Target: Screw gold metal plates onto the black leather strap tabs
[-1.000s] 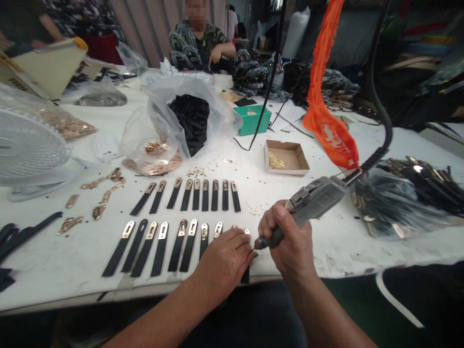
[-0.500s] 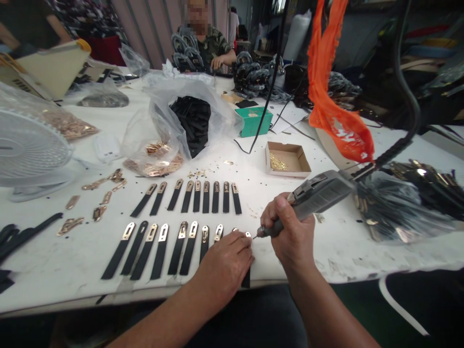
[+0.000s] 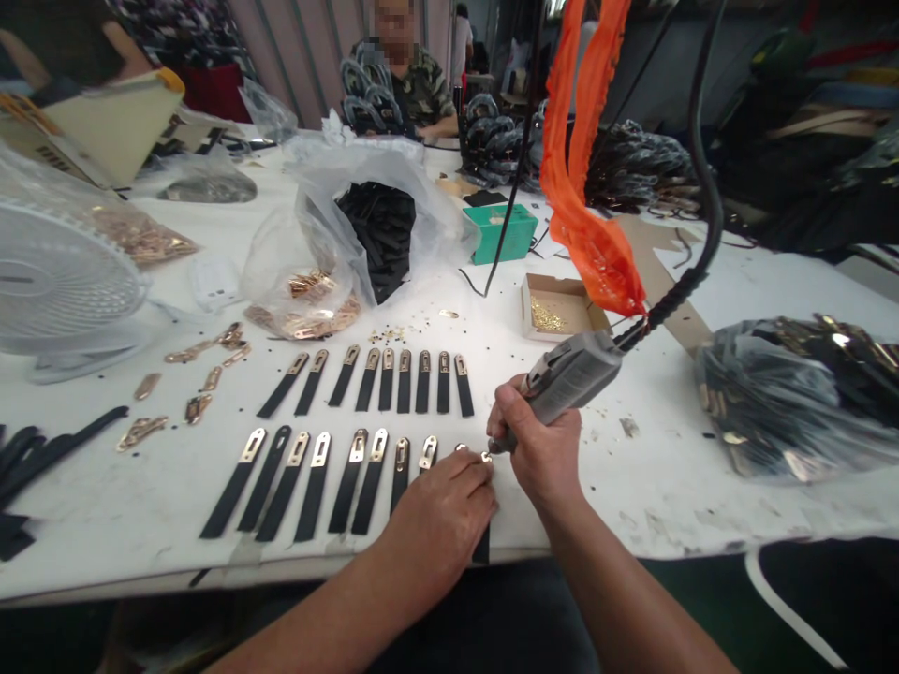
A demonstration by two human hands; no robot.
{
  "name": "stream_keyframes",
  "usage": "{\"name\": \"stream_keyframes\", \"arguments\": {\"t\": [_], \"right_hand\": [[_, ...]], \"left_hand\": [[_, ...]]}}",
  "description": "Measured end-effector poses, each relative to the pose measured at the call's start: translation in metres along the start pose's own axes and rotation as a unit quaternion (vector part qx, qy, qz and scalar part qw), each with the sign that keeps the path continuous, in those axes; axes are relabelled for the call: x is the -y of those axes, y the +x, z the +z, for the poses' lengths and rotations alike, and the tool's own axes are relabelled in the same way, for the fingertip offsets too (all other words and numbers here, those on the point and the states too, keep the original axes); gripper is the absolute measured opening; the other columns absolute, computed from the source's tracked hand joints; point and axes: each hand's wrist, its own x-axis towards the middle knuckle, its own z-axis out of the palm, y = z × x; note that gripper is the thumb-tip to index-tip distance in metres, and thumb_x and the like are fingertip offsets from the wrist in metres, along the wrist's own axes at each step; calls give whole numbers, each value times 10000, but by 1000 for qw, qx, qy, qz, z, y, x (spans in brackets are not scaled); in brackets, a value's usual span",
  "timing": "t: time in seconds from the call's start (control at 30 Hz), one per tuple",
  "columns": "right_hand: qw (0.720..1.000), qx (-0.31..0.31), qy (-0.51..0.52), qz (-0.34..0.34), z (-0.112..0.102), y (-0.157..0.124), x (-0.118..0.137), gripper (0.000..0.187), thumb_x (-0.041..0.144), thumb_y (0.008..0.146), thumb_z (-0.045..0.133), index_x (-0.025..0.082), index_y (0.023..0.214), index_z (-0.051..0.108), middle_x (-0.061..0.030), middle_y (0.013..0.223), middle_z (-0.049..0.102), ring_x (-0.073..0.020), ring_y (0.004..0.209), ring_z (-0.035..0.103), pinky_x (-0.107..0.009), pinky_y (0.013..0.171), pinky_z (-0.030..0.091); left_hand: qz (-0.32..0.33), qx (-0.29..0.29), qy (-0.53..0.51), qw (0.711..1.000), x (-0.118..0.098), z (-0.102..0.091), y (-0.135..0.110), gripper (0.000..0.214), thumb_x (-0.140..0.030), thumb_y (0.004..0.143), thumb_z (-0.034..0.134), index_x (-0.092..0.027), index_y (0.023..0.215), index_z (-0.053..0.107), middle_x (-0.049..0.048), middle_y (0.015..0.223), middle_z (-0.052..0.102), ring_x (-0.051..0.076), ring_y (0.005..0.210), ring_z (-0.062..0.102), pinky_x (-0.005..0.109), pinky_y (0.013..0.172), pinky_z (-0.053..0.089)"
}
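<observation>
My right hand (image 3: 542, 449) is wrapped round a grey electric screwdriver (image 3: 577, 376), which slants down to the left. Its tip meets the gold metal end of a black strap (image 3: 481, 549) at the right end of the front row. Fingers closed, my left hand (image 3: 444, 510) presses that strap to the table and covers most of it. Beside it lie more front-row black straps (image 3: 230, 491) with gold slotted plates at their far ends. Behind them is a second row of plated straps (image 3: 404, 391).
Loose gold plates (image 3: 147, 386) lie left, near a white fan (image 3: 63, 281). Plastic bags hold plates (image 3: 309, 314) and black straps (image 3: 379, 239). A small carton (image 3: 577, 304) contains tiny gold pieces. An orange bag (image 3: 596, 253) hangs by the tool's cable (image 3: 695, 187). A person (image 3: 428, 89) sits opposite.
The screwdriver has come left and down, more upright, its tip now at the strap's metal end. The orange bag and cable swung left with it. My left hand stays on the strap.
</observation>
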Motion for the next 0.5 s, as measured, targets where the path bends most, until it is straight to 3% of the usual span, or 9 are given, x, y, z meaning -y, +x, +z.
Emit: {"name": "stream_keyframes", "arguments": {"t": [0.3, 0.5], "right_hand": [[981, 128, -142, -23, 5, 4, 17, 242, 319, 790, 719, 200, 616, 601, 2, 552, 586, -140, 490, 526, -277, 485, 438], [971, 178, -147, -56, 5, 7, 14, 196, 277, 752, 684, 217, 603, 572, 12, 553, 570, -139, 505, 509, -280, 494, 430]], "left_hand": [[-19, 35, -11, 999, 0, 1, 0, 173, -117, 1035, 593, -155, 913, 710, 84, 971, 727, 249, 1044, 691, 410, 951, 632], [-31, 28, -13, 999, 0, 1, -1, 146, -134, 1031, 614, -142, 927, 715, 96, 1008, 721, 266, 1060, 672, 416, 953, 634]]}}
